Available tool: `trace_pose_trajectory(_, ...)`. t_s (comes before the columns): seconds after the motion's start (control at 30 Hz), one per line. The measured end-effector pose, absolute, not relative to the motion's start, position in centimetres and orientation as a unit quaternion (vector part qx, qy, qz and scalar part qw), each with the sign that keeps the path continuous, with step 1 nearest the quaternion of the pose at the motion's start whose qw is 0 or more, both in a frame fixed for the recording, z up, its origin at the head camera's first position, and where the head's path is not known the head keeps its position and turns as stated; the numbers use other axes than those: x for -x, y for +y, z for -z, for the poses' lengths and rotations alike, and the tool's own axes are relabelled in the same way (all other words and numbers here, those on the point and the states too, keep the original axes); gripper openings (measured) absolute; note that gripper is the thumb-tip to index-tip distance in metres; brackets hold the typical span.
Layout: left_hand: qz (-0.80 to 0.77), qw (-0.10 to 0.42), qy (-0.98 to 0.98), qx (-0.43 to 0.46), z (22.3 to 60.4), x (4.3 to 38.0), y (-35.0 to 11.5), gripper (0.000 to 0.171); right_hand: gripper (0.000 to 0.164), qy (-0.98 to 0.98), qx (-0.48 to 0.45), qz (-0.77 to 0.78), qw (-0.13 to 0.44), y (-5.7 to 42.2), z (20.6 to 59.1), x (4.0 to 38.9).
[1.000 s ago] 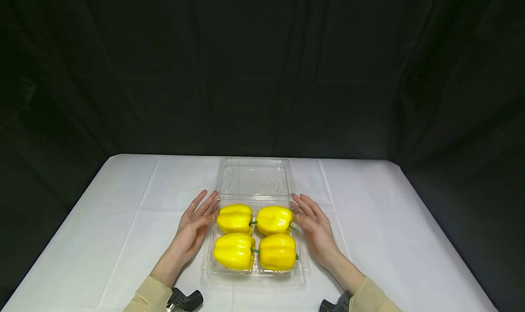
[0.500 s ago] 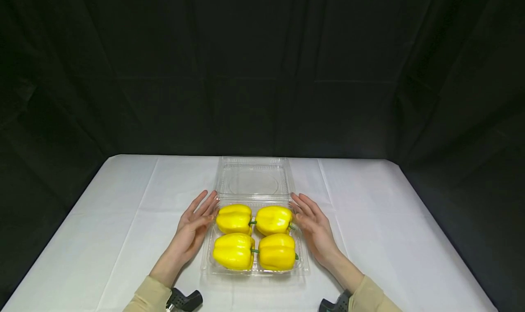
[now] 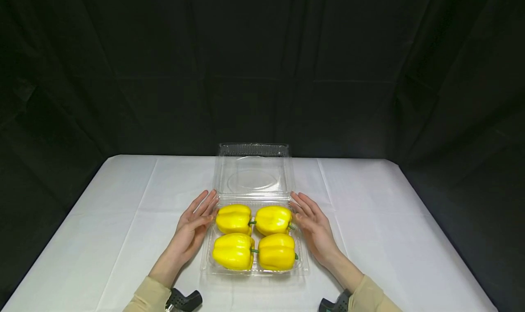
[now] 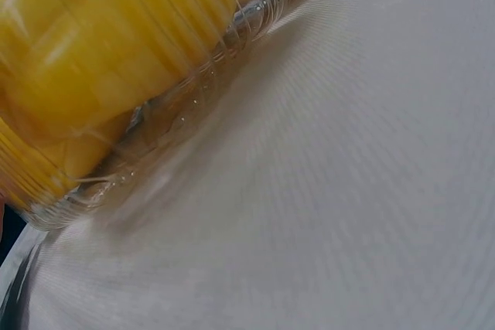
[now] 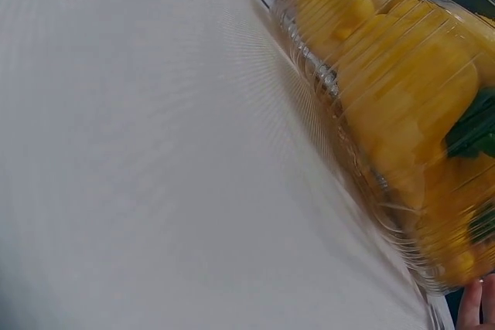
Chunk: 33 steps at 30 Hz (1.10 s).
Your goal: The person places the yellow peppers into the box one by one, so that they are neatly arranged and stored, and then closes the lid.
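A clear plastic hinged container (image 3: 256, 273) sits on the table, its base filled with several yellow bell peppers (image 3: 233, 251) with green stems. Its lid (image 3: 252, 168) is raised and leans back behind the base. My left hand (image 3: 189, 232) lies along the left side, fingertips right at the hinge corner and thumb near the rim. On the opposite side, my right hand (image 3: 317, 232) mirrors it, fingers extended toward the hinge. The ribbed container wall (image 4: 182, 75) and yellow peppers show close up in the left wrist view. More peppers (image 5: 410, 83) appear through the plastic in the right wrist view.
A white cloth (image 3: 393, 230) with fold lines covers the table. Black curtains (image 3: 254, 70) hang behind it and at both sides. Dark wrist devices (image 3: 186, 300) sit below both beige sleeves (image 3: 149, 296).
The container's lid has tilted upward at its hinge, its far edge now rising above the table's back edge. Both hands and the peppers have stayed nearly in place.
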<state>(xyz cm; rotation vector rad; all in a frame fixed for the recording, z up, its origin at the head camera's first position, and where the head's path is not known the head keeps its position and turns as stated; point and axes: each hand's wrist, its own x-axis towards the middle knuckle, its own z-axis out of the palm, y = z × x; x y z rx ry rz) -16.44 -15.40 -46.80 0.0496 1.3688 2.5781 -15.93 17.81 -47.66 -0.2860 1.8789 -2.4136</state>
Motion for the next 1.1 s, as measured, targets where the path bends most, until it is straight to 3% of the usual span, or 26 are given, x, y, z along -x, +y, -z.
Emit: trace_pose_trajectory(1.1, -0.880, 0.110, 0.461, -0.024, 46.62, 16.36, -15.48, 0.075, 0.061, 0.601, 0.109, 0.792, 0.018, 17.74, 47.38, 15.85)
